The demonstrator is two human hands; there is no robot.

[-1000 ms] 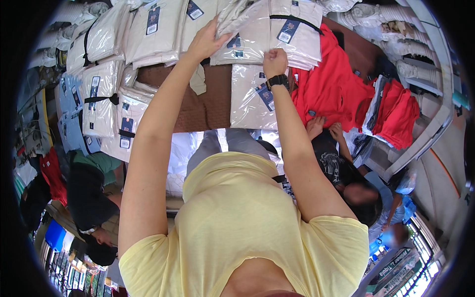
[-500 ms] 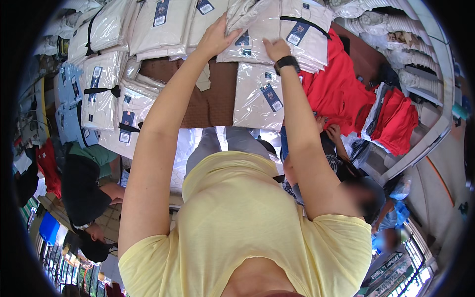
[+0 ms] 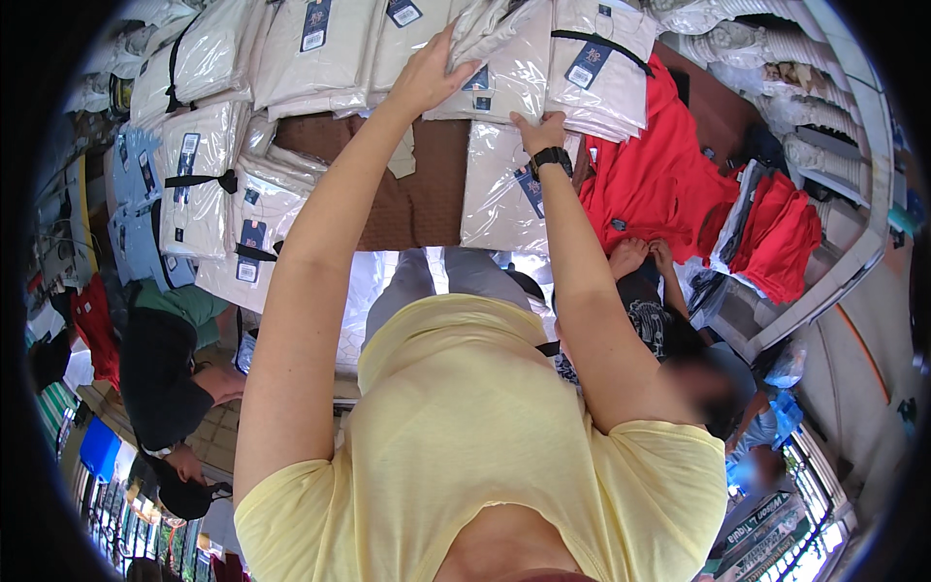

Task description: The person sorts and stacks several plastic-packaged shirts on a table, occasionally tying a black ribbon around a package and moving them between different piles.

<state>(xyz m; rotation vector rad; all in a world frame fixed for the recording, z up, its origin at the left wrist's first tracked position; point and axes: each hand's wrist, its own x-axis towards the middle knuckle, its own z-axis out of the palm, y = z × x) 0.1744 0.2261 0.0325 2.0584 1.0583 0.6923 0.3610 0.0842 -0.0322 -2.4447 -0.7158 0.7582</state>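
Both hands reached forward over the counter (image 3: 412,199). Left hand (image 3: 432,73) lay flat, fingers spread, on the cream shirt pack (image 3: 504,68) — right hand (image 3: 541,131) gripped its near edge, closer; long axis ran left–right.

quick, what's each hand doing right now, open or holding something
Left hand: open, fingers spread flat on a cream bagged shirt pack.
Right hand: fingers on the same pack's lower edge; grip cannot be told.
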